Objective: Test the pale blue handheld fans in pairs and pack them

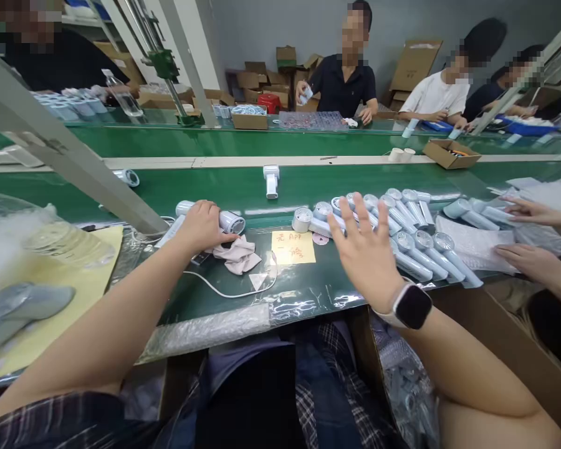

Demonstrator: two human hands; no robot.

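My left hand [200, 227] is curled over a light blue device shaped like a hair dryer [232, 222]; its round grille end sticks out to the right, and my palm hides its middle. Beside that hand lie a crumpled pale cloth [239, 254] and a white cable [224, 294]. My right hand [364, 252], with a watch on the wrist, has its fingers spread and holds nothing. Behind and beside it, several similar light blue devices [418, 252] lie in rows, partly hidden by the fingers. A yellow note [293, 247] with red handwriting is between my hands.
A single device [272, 182] lies on the green belt [206, 184] ahead. A slanted metal post [70, 137] rises at left, near a bagged device [23, 312]. Another person's hands [533, 249] touch bubble wrap [477, 240] at right. Several people sit across the line.
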